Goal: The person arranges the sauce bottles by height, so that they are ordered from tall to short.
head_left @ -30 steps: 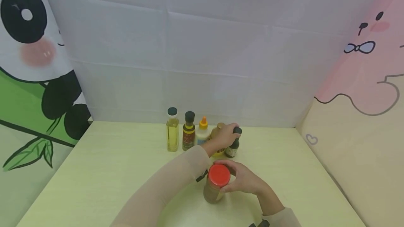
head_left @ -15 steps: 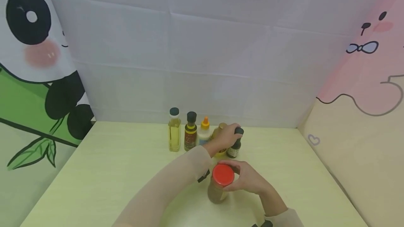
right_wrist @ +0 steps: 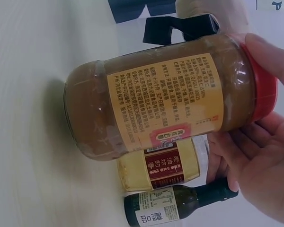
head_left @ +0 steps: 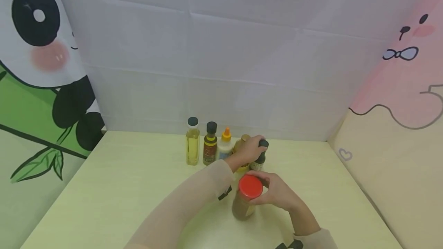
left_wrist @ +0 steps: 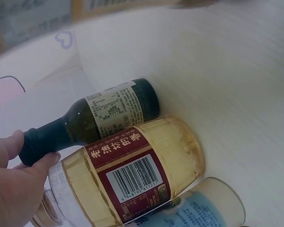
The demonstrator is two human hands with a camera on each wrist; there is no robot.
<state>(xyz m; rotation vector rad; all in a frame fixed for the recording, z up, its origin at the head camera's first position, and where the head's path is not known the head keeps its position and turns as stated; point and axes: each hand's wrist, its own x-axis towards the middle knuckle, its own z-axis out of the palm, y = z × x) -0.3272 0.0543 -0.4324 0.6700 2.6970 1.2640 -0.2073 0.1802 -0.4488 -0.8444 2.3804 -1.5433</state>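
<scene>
Head view: right hand grips red-lid jar on table nr the bottle row; left hand clasps dark bottle top. Keep jar upright (glass, I'd guess), approx level.

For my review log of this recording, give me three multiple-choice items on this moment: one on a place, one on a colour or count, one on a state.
1. Where does the jar with the red lid stand?
A. in front of the bottle row
B. behind the row
C. at the table's left edge

2. What colour is the nozzle of the white squeeze bottle?
A. green
B. orange
C. blue

3. What is the left hand doing?
A. lying flat on the table
B. gripping the top of the small dark bottle
C. holding the oil bottle

Answers: 1 A, the jar stands nearer the person, held by the right hand. 2 B, the head view shows an orange tip. 3 B, its fingers curl round that bottle's cap.
</scene>
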